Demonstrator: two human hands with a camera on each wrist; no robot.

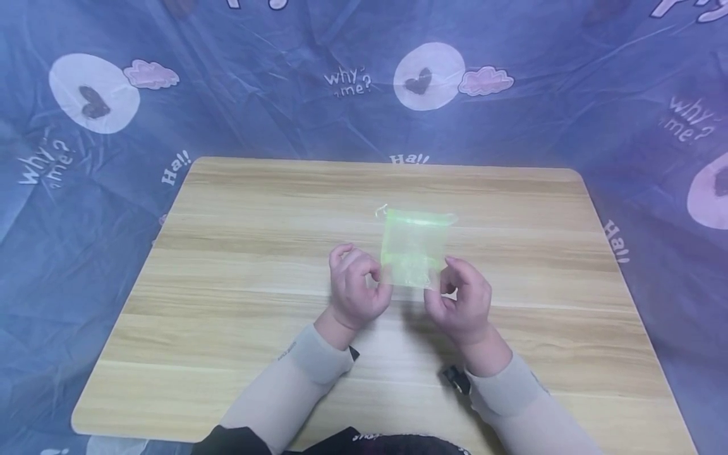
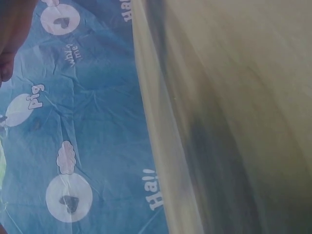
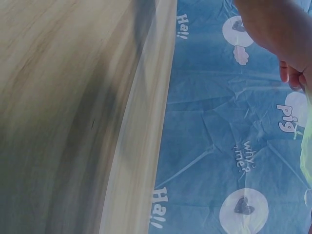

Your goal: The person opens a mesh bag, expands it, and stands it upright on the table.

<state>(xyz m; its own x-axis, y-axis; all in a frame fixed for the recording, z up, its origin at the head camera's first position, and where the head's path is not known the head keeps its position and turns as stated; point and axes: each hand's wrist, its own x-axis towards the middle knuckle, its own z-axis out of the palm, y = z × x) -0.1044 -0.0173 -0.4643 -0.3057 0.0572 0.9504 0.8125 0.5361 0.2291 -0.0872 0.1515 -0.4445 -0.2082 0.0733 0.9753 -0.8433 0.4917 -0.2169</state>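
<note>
A sheer yellow-green drawstring pouch (image 1: 418,240) is held up over the table between both hands, with thin pale cord ends at its far corners. Something clear or crinkled shows at its near end, too faint to identify. My left hand (image 1: 359,284) pinches the pouch's near left corner between thumb and index finger. At the near right corner, my right hand (image 1: 463,297) pinches it the same way. Only a sliver of the pouch (image 3: 307,151) appears at the edge of the right wrist view, below part of the right hand (image 3: 287,44).
The light wood-grain table (image 1: 227,284) spreads beneath both arms, with rounded corners. Behind and beside it hangs a blue printed cloth (image 1: 273,82). Black wrist gear (image 1: 457,379) sits at the right forearm's cuff.
</note>
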